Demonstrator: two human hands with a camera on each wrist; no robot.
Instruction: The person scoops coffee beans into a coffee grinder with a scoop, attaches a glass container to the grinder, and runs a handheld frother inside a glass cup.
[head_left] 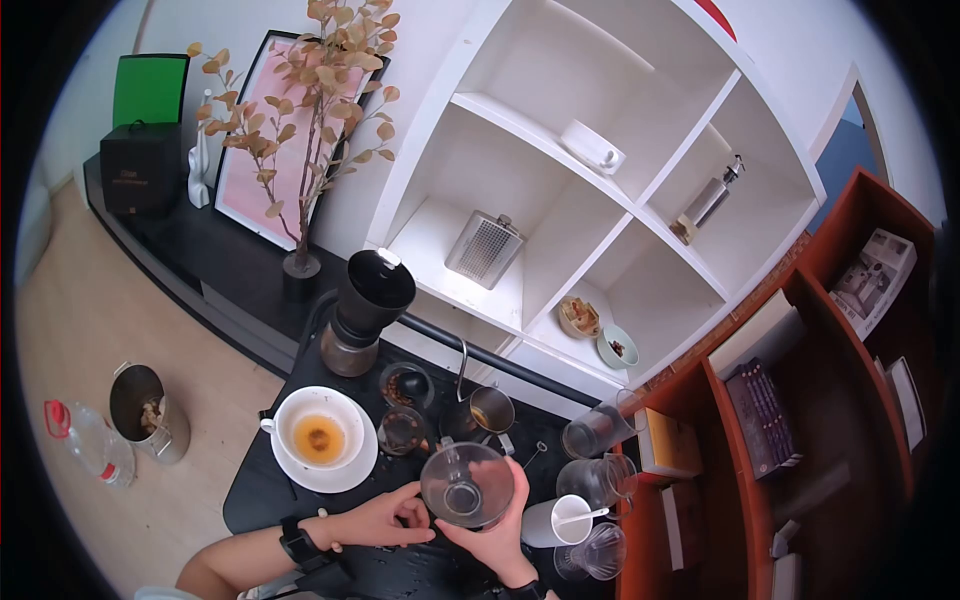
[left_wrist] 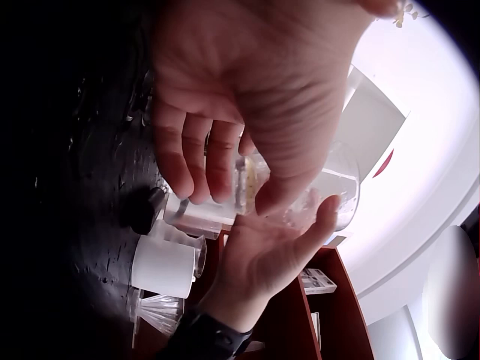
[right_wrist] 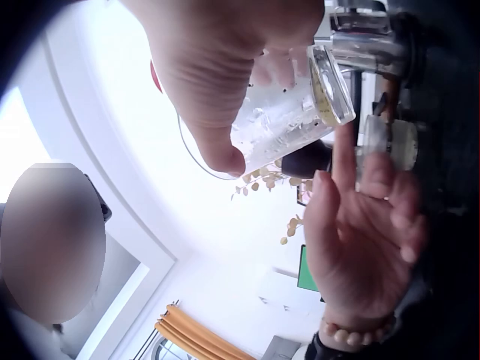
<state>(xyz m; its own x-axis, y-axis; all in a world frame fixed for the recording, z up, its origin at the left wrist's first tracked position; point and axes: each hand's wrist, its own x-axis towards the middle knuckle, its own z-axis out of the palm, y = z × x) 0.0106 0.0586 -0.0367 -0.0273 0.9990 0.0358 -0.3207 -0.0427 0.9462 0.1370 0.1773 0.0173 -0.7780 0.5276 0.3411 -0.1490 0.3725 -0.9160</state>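
Note:
My right hand (head_left: 502,545) grips a clear glass cup (head_left: 465,485) by its side, above the black table (head_left: 255,490). In the right wrist view the glass cup (right_wrist: 277,124) is tilted, with droplets and small dark specks on its wall. My left hand (head_left: 382,520) is beside it with fingers loosely bent, the index fingertip right at the thick glass base. Its palm (right_wrist: 364,251) faces the right wrist camera, thumb apart from the glass. To the left, a white cup (head_left: 352,412) holding brown liquid stands on a white saucer (head_left: 366,468).
Behind my hands stand a coffee grinder (head_left: 350,345), small glass vessels (head_left: 402,432) and a gooseneck kettle (head_left: 480,425). Rightward are glass pitchers (head_left: 585,485), a white cup with a spoon (head_left: 542,525) and a ribbed glass piece (head_left: 597,553). A metal bin (head_left: 170,435) is on the floor.

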